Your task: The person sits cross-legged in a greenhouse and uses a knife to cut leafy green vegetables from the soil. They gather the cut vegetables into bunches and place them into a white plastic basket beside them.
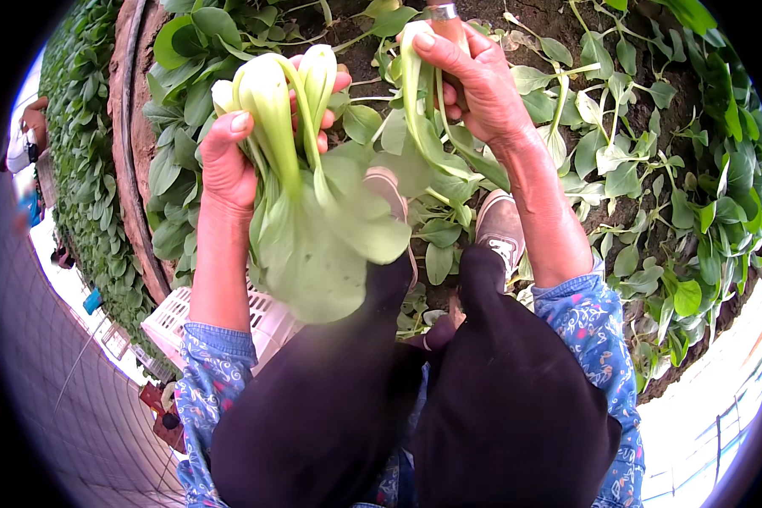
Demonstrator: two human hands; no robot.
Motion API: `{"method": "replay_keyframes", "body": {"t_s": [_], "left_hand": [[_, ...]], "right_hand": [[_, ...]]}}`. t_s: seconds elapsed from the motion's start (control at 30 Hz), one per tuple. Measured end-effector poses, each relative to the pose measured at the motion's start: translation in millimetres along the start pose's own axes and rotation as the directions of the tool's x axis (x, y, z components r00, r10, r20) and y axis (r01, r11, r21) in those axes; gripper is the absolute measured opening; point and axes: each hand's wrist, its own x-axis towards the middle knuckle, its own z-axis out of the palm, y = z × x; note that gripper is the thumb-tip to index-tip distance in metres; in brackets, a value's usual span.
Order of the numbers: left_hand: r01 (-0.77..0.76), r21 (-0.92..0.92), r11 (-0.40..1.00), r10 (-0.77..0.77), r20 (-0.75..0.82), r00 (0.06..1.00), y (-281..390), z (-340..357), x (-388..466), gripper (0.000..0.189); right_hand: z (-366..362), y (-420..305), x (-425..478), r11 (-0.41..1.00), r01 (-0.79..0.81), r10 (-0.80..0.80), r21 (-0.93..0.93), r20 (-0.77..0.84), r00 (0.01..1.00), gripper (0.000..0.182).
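Note:
My left hand [228, 152] grips a bunch of bok choy [270, 114], its pale bases up and its broad green leaves hanging toward my knees. Just to the right, my right hand [486, 89] is closed around the wooden handle of a tool [447, 30] with a metal ferrule. The tool's far end runs out of the top of the view. Between that thumb and fingers are also loose bok choy leaf stalks [411, 76], bent over with the blades drooping. Both hands are raised above the soil and apart from each other.
A white slotted plastic crate [171, 314] stands beside my left leg. Cut and wilted leaves [600, 140] litter the soil around my shoes [500, 222]. Standing greens [190, 114] grow at left, beside a dark hose [127, 120]. Other people [33, 130] are at the far left.

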Motion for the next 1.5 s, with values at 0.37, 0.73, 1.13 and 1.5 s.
{"method": "replay_keyframes", "body": {"t_s": [0.37,0.73,1.13,1.5], "left_hand": [[-0.047,0.029,0.998,0.052,-0.190,0.980,-49.7,-14.6,7.5,0.058],[-0.382,0.400,0.833,0.363,0.128,0.923,91.6,-14.1,-6.0,0.068],[0.270,0.901,-0.340,0.136,-0.237,0.962,-0.6,-57.7,36.5,0.063],[0.282,0.923,-0.260,0.146,-0.251,0.957,-10.0,-61.7,25.4,0.063]], "right_hand": [[50.3,33.9,-11.2,0.998,0.000,0.008,0.069,-0.120,0.993,0.042],[5.1,63.7,-10.8,0.994,-0.107,0.108,0.017,-0.060,0.992,0.044],[25.4,109.1,12.0,0.876,-0.483,0.483,-0.002,0.026,0.875,0.030],[36.6,127.2,25.2,0.895,-0.440,0.437,-0.075,-0.046,0.898,0.031]]}}
